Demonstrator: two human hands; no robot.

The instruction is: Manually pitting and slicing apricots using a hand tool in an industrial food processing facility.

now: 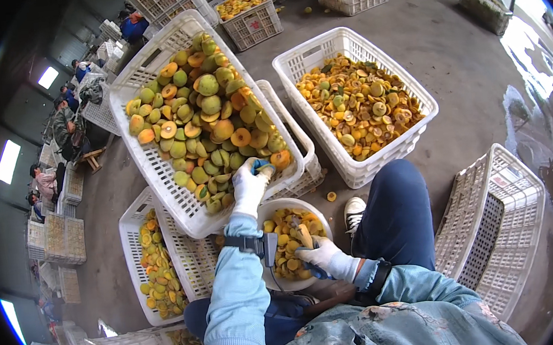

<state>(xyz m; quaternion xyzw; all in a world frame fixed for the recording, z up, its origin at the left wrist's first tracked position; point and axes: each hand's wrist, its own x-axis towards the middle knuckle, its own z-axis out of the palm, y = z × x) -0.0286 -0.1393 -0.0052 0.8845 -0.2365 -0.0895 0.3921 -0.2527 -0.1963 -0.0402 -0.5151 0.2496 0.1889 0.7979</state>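
Halved yellow-green fruit (pixel 208 122) filled the tilted white plastic lattice crate (pixel 157 177) directly ahead in the head view. Left hand (pixel 250 185), in a white work glove, reached to the crate's near rim with fingers curled narrow on one half. Right hand (pixel 321 256), also gloved, gripped a small blue-handled tool closed-fisted over the round white bowl (pixel 280 207) of pitted orange pieces. Judged step: picking the next half; coring should call for carrying it to the tool.
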